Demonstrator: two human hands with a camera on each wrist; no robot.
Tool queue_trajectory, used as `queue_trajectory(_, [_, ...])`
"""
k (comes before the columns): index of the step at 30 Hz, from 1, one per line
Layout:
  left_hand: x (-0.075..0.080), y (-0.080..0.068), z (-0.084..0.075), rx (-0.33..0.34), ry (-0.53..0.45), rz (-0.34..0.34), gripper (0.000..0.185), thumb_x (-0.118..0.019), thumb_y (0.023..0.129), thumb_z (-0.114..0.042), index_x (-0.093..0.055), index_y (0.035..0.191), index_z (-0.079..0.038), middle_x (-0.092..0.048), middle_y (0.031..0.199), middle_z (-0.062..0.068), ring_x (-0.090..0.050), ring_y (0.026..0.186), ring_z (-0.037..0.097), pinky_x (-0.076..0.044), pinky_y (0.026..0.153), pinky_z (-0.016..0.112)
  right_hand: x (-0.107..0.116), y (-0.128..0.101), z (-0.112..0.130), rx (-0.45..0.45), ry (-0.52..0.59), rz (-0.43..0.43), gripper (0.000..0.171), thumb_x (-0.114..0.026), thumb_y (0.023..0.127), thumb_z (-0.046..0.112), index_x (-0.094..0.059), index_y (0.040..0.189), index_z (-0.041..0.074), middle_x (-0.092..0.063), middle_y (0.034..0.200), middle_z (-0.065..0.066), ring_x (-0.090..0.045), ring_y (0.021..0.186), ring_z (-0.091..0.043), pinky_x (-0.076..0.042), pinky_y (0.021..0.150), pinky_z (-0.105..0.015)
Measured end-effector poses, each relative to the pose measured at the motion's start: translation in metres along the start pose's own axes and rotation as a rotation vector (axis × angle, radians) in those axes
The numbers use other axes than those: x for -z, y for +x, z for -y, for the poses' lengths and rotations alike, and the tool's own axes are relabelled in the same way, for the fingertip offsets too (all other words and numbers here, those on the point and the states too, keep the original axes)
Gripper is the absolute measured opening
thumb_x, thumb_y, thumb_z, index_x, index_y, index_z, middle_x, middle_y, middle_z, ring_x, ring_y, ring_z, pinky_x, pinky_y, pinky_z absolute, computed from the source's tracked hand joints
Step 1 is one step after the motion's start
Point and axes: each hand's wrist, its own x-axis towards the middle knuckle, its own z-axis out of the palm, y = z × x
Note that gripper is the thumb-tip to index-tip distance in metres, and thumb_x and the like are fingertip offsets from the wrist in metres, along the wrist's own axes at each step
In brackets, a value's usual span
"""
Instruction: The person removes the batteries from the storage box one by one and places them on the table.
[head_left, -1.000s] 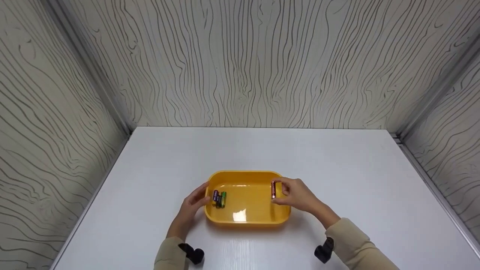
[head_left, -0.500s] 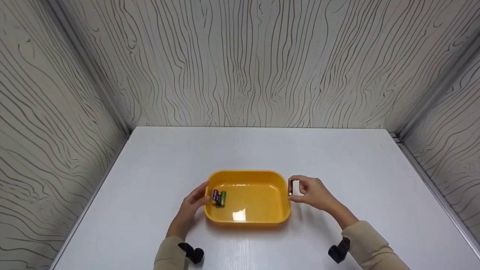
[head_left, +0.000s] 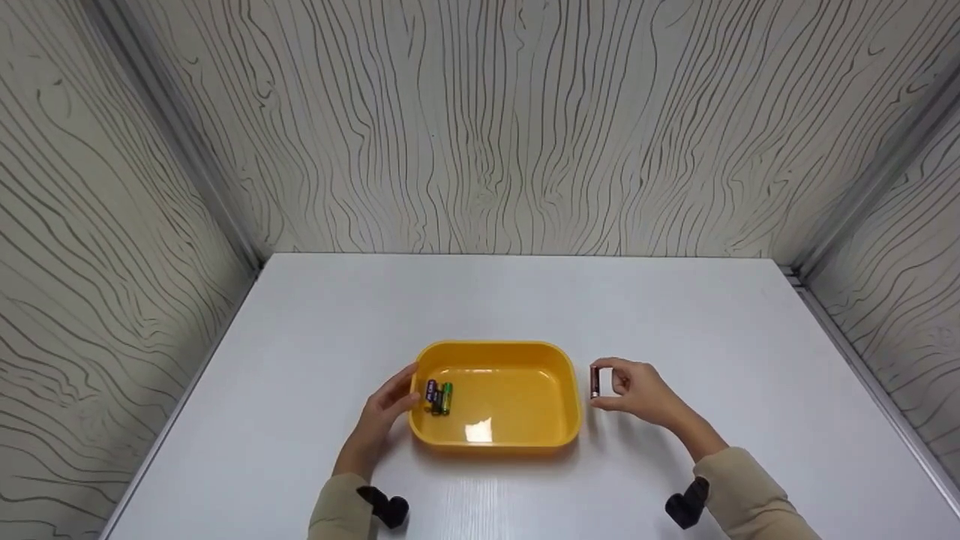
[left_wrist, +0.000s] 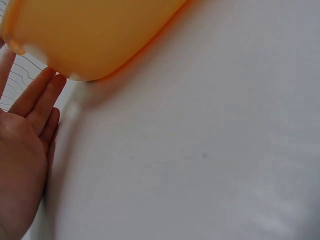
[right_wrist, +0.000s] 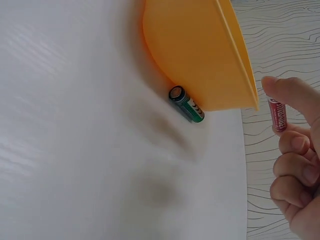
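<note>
Between thumb and index finger, my right hand (head_left: 637, 390) pinches a small red battery (head_left: 595, 382) by its two ends, just off the right side of the yellow bin (head_left: 495, 447). That red label shows clearer in the right wrist view, where the battery (right_wrist: 278, 115) stands nearly upright. My left hand (head_left: 386, 409) rests against the bin's left end with straight fingers, which touch the outer wall in the left wrist view. Inside the bin, at its left end, lie a green battery (head_left: 447, 399) and a couple of dark-labelled batteries (head_left: 431, 391).
A green-and-black battery (right_wrist: 187, 105) lies on the white table (right_wrist: 100, 175) right by the bin's outer wall; the head view does not show it. Patterned panels (head_left: 480, 135) stand behind the table and at both sides.
My right hand has carried the red battery from over the bin's right end out past the rim to the right. The left hand and bin have stayed in place.
</note>
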Motion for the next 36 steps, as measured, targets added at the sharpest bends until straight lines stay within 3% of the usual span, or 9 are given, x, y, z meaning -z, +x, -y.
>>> queue_trajectory(16, [0.000,-0.001,-0.003,-0.008,0.013,-0.007,0.058,-0.064,0.091,-0.031,-0.044,0.145,-0.022,-0.044,0.152,0.006,-0.035,0.145,0.027,-0.019,0.124,0.053,-0.016,0.000,-0.020,-0.016,-0.001,0.056,0.054,-0.080,0.077,0.021,-0.060,0.121,-0.003,-0.040,0.064,0.006,-0.035,0.057,0.001,-0.032,0.052,-0.014])
queue_trajectory(28, [0.001,-0.001,-0.004,0.026,0.017,-0.009,0.057,-0.063,0.092,-0.034,-0.044,0.145,-0.026,-0.043,0.153,0.005,-0.034,0.146,0.027,-0.016,0.124,0.056,-0.033,0.004,-0.027,-0.043,-0.082,0.106,0.048,-0.078,0.075,0.017,-0.062,0.119,0.004,-0.043,0.066,0.006,-0.036,0.058,-0.001,-0.029,0.051,-0.016])
queue_trajectory(36, [0.000,-0.001,-0.002,0.044,0.014,-0.004,0.057,-0.064,0.091,-0.038,-0.045,0.143,-0.030,-0.041,0.155,0.000,-0.030,0.149,0.025,-0.012,0.124,0.057,-0.036,0.006,-0.030,-0.080,-0.132,0.096,0.052,-0.078,0.075,0.019,-0.062,0.122,0.003,-0.043,0.064,0.007,-0.036,0.057,-0.004,-0.028,0.050,-0.016])
